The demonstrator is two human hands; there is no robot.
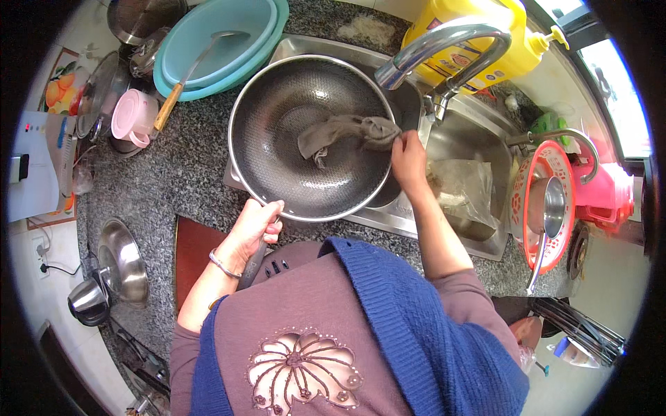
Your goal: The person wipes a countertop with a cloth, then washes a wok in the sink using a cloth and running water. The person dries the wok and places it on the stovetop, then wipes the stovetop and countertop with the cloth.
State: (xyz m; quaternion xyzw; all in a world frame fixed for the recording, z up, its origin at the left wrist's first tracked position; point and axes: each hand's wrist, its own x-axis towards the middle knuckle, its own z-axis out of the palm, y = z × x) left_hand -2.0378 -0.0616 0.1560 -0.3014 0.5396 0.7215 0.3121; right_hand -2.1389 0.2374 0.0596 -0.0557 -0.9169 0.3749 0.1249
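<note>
A dark wok with a honeycomb-textured inside tilts over the left part of a double stainless steel sink. My left hand grips its handle close to the rim. At the wok's right rim, my right hand has hold of one bunched end of a grey-brown cloth. The other end of the cloth lies across the wok's inner surface. Another dark round pan or basin shows partly behind the wok, mostly hidden by it.
A chrome faucet arches beside the wok's upper right, before a large yellow pump bottle. A plastic bag lies in the right sink bowl. Teal basins with a wooden-handled spatula stand left; a red-rimmed basin stands right.
</note>
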